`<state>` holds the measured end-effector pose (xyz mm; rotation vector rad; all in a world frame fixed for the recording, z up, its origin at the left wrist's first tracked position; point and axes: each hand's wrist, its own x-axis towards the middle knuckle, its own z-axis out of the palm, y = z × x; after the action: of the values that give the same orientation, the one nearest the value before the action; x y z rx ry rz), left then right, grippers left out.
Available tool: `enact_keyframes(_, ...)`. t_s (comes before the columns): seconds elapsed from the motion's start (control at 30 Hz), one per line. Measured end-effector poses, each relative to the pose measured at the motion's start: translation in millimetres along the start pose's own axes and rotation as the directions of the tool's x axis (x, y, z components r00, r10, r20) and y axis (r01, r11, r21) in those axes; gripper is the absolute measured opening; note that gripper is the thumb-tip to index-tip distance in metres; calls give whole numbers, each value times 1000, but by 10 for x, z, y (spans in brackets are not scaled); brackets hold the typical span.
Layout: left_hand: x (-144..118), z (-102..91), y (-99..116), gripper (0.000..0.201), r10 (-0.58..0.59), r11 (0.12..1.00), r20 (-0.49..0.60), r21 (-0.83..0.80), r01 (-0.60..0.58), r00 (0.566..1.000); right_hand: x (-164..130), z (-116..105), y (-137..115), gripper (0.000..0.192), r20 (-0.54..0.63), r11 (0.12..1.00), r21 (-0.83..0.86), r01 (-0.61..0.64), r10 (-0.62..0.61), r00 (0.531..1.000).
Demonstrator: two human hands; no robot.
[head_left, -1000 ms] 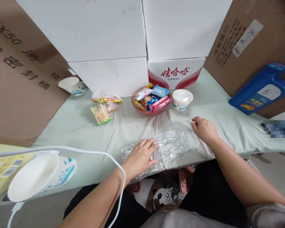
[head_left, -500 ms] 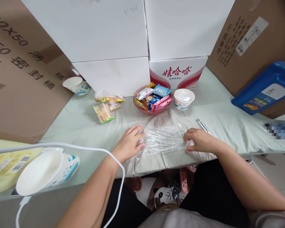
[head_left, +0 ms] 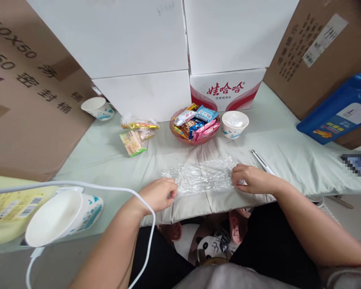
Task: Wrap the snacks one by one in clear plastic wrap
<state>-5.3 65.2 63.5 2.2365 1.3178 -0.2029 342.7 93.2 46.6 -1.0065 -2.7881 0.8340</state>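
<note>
**Hands pinch both ends of a crinkled plastic sheet at the tabletop's front edge**

Left hand [head_left: 159, 194] is curled nearly closed, fingertips pinching the left end of the clear plastic sheet [head_left: 203, 176]. Right hand [head_left: 249, 179] is also curled, fingers bent down on the sheet's right end, thumb side tucked; it looks like a pinch grip, though the exact contact is hidden under the knuckles. With a hand at each end, the sheet lies stretched between them, flat on the cloth-covered tabletop [head_left: 108, 152], probably so the wrinkly film stays spread and doesn't bunch up.

Sheet position: directly between the two hands, touching both, near the front edge of the tabletop, just in front of the person's lap.

Around it: a pink bowl of wrapped snacks [head_left: 195, 125] sits behind the sheet, apart from it. A small white paper bowl [head_left: 235, 123] stands just right of the snack bowl. A metal tool, tongs or scissors, can't tell which [head_left: 261, 161], lies just beyond the right hand. Loose snack packets [head_left: 135, 136] lie to the left rear. Another paper cup [head_left: 98, 108] stands far left by the white boxes [head_left: 138, 40]. A tipped paper cup [head_left: 63, 214] is at near left, with a white cable [head_left: 78, 185] arching over the left forearm. A blue bottle [head_left: 339, 110] leans at far right.
</note>
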Motion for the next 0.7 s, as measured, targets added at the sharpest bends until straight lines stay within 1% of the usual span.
enact_keyframes(0.07, -5, -41, -66, 8, -21, 993, -24, -118, 18, 999, -33, -33, 6, 12, -48, 995, 101, -23, 28, 998)
enact_keyframes(0.1, 4, -50, -100, 6, -50, 983, -38, -179, 42, 998, -41, -42, 17, 11, -63, 986, 155, -60, 70, 996)
enact_keyframes(0.2, 76, -42, -180, 4, -175, 934, -74, -328, 142, 982, -13, -20, 87, 8, -72, 933, 281, -225, 254, 965)
enact_keyframes(0.27, 146, -19, -199, 5, -271, 911, -113, -352, 217, 956, 42, 28, 148, 7, -87, 895, 322, -308, 352, 932)
enact_keyframes(0.33, 218, 5, -189, 8, -354, 909, -175, -293, 295, 919, 102, 80, 197, 6, -115, 867, 342, -363, 422, 900)
enact_keyframes(0.43, 306, 33, -146, 11, -419, 907, -232, -155, 392, 878, 166, 129, 211, 6, -164, 847, 296, -440, 499, 851)
enact_keyframes(0.57, 369, 64, -96, 16, -438, 889, -276, 8, 458, 855, 206, 133, 133, 12, -239, 829, 110, -549, 558, 795)
enact_keyframes(0.7, 408, 103, -78, 22, -449, 864, -301, 95, 495, 841, 258, 146, 65, 18, -282, 782, -70, -619, 579, 765)
